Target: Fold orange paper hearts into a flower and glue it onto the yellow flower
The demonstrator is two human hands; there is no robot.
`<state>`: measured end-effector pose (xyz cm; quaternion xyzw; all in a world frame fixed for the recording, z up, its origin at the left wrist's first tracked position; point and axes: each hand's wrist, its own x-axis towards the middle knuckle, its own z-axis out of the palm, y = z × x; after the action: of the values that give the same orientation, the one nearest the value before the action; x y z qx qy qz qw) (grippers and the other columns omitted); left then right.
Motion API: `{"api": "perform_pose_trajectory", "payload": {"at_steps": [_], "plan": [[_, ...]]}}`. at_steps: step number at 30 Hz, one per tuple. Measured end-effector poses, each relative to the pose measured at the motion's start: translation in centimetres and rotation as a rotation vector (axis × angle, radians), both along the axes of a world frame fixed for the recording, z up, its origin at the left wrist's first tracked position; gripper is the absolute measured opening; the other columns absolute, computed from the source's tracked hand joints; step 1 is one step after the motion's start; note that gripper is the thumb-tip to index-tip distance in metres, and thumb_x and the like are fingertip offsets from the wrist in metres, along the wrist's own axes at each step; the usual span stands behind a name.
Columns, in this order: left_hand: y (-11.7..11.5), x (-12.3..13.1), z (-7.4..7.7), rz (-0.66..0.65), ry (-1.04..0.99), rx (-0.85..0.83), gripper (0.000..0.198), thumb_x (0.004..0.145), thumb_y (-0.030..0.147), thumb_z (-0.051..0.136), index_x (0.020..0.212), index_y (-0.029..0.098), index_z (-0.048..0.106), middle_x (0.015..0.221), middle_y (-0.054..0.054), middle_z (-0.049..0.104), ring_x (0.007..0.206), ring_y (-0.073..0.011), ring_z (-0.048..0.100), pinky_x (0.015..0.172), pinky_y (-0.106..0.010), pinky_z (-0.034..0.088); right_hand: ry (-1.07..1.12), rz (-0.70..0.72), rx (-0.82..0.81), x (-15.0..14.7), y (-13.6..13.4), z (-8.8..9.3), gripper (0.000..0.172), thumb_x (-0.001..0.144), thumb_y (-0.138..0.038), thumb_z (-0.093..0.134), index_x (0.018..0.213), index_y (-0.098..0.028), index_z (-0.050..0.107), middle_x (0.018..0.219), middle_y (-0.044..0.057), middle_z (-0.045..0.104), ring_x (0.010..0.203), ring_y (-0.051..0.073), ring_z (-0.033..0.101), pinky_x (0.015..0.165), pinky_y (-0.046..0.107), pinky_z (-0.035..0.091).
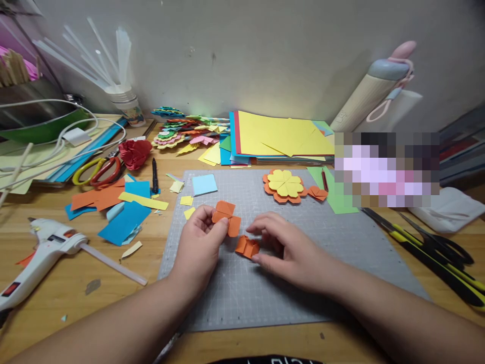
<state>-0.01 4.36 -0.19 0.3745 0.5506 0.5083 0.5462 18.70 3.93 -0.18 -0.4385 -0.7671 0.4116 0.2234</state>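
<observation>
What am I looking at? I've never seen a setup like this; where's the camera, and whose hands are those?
There's no machine: this single picture comes from a camera on a person's head, looking forward and down at their bare hands. The left hand pinches an orange paper piece. The right hand, fingers parted, has its thumb at the edge of another folded orange piece. The gray mat beneath also bears a paper flower. Left of the mat lie a glue gun and a pen.

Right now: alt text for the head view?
The left hand holds an orange paper piece over a gray cutting mat; the right hand is at, perhaps touching, a folded orange piece. Beyond lies a yellow-and-orange paper flower; a glue gun at left.
</observation>
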Motion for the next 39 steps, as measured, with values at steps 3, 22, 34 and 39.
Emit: {"api": "perform_pose_trajectory", "payload": {"at_steps": [3,22,34,39], "plan": [[0.0,0.1,0.1,0.008,-0.012,-0.006,0.017,0.069,0.024,0.067,0.076,0.017,0.053,0.068,0.004,0.057,0.059,-0.0089,0.047,0.055,-0.021,0.036,-0.14,0.099,0.171,-0.2,0.0,0.1,0.053,0.079,-0.031,0.07,0.127,-0.022,0.051,0.13,0.01,0.047,0.119,0.025,0.044,0.101,0.042,0.038],[0.2,0.0,-0.2,-0.022,-0.003,-0.037,0.019,0.073,0.028,0.065,0.081,0.017,0.053,0.076,0.001,0.058,0.069,-0.0113,0.052,0.066,-0.024,0.039,-0.417,-0.065,0.488,0.8,0.1,0.6,0.018,0.09,-0.018,0.048,0.086,-0.015,0.066,0.08,0.007,0.066,0.077,0.021,0.058,0.07,0.035,0.045],[0.2,0.0,-0.2,-0.122,0.023,0.029,0.016,0.07,0.023,0.066,0.073,0.017,0.052,0.07,0.003,0.055,0.066,-0.0101,0.05,0.063,-0.022,0.04,0.392,-0.319,-0.274,1.1,1.2,0.6,0.017,0.082,-0.031,0.066,0.079,-0.02,0.053,0.076,0.001,0.064,0.069,0.015,0.063,0.063,0.029,0.05],[-0.1,0.1,0.4,-0.22,0.042,0.031,0.017,0.069,0.025,0.066,0.07,0.018,0.051,0.066,0.003,0.056,0.064,-0.0113,0.05,0.061,-0.023,0.04,0.815,-0.463,-0.543,0.1,0.7,0.5,0.031,0.071,-0.03,0.078,0.083,-0.021,0.05,0.072,-0.004,0.062,0.062,0.011,0.065,0.059,0.024,0.052]]}}
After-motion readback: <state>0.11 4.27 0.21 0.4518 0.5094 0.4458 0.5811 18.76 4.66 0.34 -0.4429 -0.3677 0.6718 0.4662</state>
